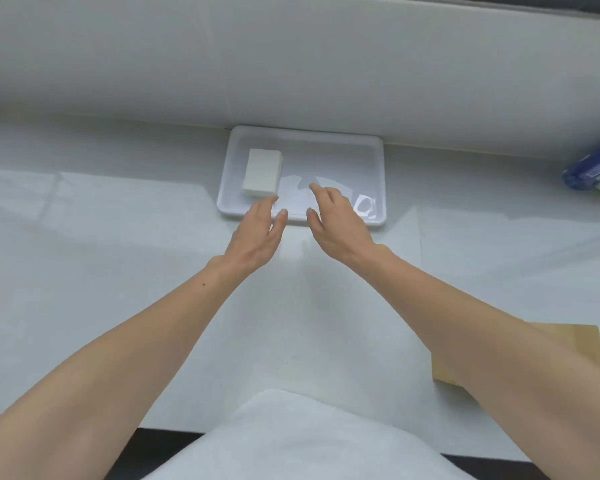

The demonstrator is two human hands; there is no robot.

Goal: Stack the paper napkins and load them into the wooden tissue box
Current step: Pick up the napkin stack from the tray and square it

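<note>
A white stack of paper napkins lies in the left part of a shallow white tray at the back of the table. My left hand hovers at the tray's front edge, fingers apart, its fingertips just short of the stack's near end. My right hand reaches over the tray's front middle, fingers spread, holding nothing. A light wooden piece, probably the tissue box, lies at the near right, mostly hidden by my right forearm.
A blue plastic-wrapped pack sits at the far right edge. A white wall runs behind the tray. White fabric covers my lap at the table's near edge. The white tabletop extends left of the tray.
</note>
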